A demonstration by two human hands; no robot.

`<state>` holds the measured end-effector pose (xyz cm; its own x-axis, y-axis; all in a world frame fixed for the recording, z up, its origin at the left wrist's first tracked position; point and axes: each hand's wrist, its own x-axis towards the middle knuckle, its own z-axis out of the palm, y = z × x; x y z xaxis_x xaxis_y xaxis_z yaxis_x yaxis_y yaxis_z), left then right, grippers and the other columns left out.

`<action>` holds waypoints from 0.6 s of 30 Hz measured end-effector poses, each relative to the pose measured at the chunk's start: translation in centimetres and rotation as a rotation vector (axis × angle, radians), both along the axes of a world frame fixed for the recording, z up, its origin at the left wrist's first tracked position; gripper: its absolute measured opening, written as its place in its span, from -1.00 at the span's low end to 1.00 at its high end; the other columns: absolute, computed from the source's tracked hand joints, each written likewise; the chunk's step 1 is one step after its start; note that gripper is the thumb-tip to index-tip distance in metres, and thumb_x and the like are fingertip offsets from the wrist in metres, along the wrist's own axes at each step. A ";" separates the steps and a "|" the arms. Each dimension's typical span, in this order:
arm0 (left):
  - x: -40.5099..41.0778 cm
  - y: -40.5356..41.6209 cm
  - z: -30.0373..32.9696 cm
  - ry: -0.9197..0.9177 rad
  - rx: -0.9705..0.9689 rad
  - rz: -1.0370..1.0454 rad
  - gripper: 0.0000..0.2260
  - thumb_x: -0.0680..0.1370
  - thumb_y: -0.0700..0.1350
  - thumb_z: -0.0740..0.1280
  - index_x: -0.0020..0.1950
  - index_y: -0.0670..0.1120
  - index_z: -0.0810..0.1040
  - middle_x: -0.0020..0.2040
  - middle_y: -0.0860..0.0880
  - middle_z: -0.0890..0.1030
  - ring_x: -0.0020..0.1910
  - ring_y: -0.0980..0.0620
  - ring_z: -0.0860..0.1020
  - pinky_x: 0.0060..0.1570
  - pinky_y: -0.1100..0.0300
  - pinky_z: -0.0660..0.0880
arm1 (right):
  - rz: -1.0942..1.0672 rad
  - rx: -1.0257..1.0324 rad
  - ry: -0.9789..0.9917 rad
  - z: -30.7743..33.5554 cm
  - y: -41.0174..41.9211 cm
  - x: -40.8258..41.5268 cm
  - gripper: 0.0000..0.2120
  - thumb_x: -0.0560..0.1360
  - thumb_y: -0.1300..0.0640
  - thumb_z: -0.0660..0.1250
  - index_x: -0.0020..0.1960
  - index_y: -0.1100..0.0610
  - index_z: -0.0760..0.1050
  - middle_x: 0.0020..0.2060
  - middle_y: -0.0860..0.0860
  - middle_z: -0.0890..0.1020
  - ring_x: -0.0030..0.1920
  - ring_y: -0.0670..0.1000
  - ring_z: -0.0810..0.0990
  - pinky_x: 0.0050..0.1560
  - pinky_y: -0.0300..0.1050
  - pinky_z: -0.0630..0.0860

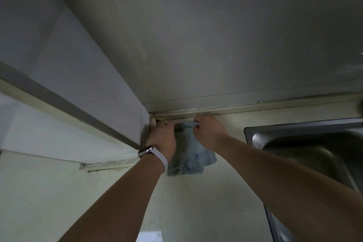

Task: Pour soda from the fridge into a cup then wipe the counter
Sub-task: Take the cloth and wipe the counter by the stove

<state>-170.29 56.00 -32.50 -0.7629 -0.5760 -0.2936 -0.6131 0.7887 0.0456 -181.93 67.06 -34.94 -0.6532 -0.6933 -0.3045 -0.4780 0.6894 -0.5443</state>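
Two hands on one cloth [188, 151], pale blue-grey, fuzzy, microfibre-like, lying mostly flat on the worktop [196, 202] with its far edge bunched up against the back corner. Right hand [208, 129] has its fingers curled over that far edge, pinching a fold of the fabric; the lifted ridge there shows the grip. Left hand [163, 135] lies on the cloth's left side, close to the wall corner; its fingertips are hidden behind the hand, so cannot tell if they are gripping or just pressing down. Judgement: wiping step is in hand, and the cloth is being gathered or pushed into the corner seam, where grime would collect. No cup or soda in view.

Cloth looks soft and limp, with a small blue mark near its near-right part. Worktop is pale, matte, faintly scuffed. Raised trim strip [255, 107] along the back wall looks stained and dark at the joint. White watch [149, 152] with a pale strap on the left wrist. Steel sink [306, 143] to the right, brushed metal, rounded basin, well apart from the cloth. Wall panel [216, 45] behind is plain, smooth, grey.
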 end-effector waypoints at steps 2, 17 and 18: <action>-0.4 -0.4 -0.7 -0.002 -0.013 -0.002 -0.64 0.54 -0.33 0.11 0.29 -0.12 0.43 0.28 -0.18 0.48 0.22 -0.21 0.47 0.22 -0.01 0.40 | 0.003 -0.012 0.017 -0.5 -0.3 -0.4 -0.83 0.57 0.10 0.17 0.10 0.05 0.47 -0.03 0.06 0.59 -0.15 0.03 0.49 -0.16 -0.18 0.34; 0.2 1.4 -1.2 0.059 -0.025 -0.025 -0.59 0.29 -0.25 0.21 0.11 -0.22 0.55 0.07 -0.27 0.54 -0.03 -0.27 0.52 -0.04 -0.03 0.46 | 0.178 0.124 0.199 0.9 0.5 -0.6 -0.61 0.58 0.04 0.16 0.37 0.11 0.30 0.26 0.09 0.42 0.20 0.15 0.49 0.05 -0.02 0.47; 0.3 1.7 -0.4 0.062 0.008 -0.026 -0.55 0.35 -0.21 0.17 0.22 -0.21 0.51 0.17 -0.26 0.51 0.07 -0.27 0.50 0.06 -0.04 0.44 | 0.183 0.139 0.187 1.6 0.9 -0.4 -0.62 0.57 0.04 0.17 0.36 0.12 0.30 0.25 0.09 0.42 0.20 0.15 0.49 0.04 -0.02 0.46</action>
